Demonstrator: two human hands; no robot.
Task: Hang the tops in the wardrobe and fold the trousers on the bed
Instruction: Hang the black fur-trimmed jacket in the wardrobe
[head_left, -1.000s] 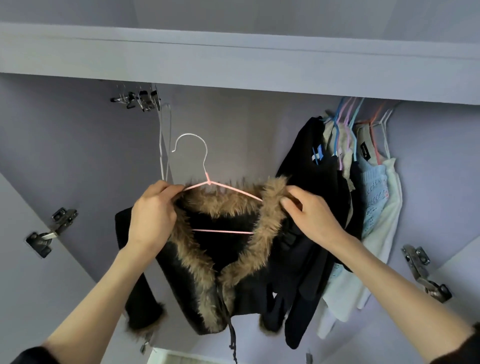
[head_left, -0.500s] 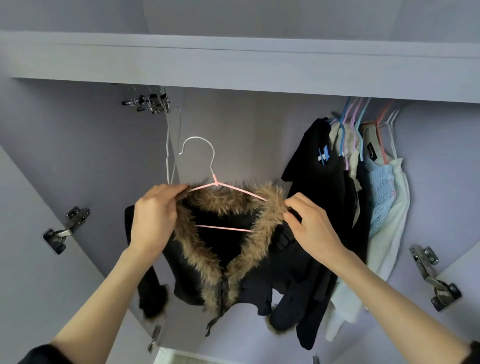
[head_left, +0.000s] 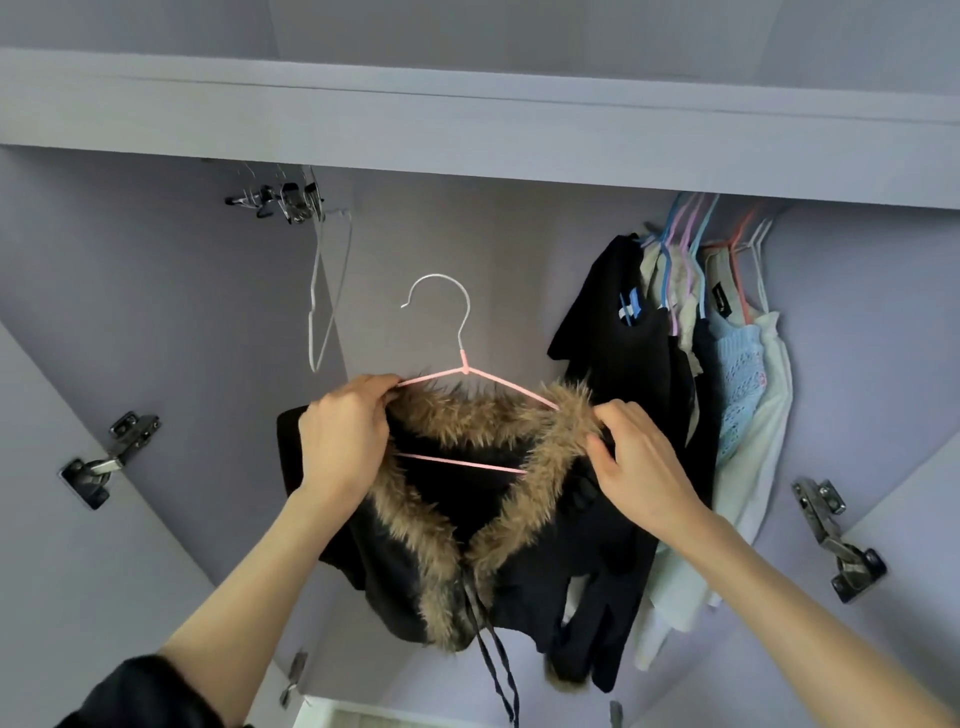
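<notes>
A black jacket (head_left: 415, 566) with a brown fur collar sits on a pink wire hanger (head_left: 464, 370) with a silver hook, held up inside the open wardrobe. My left hand (head_left: 343, 441) grips the jacket's left shoulder at the hanger's end. My right hand (head_left: 639, 462) pinches the fur collar at the right shoulder. The hook points up in free air, below the rail, which is hidden behind the wardrobe's top panel (head_left: 467, 130).
Several tops on coloured hangers (head_left: 727, 353) hang at the right of the wardrobe. An empty white hanger (head_left: 324, 291) and clip hangers (head_left: 280, 200) hang at the left. Metal door hinges (head_left: 109, 457) (head_left: 836, 540) stick out on both sides.
The jacket has slid fuller onto the hanger as both hands adjusted its shoulders. The view tilted slightly, and the jacket's body bunched higher.
</notes>
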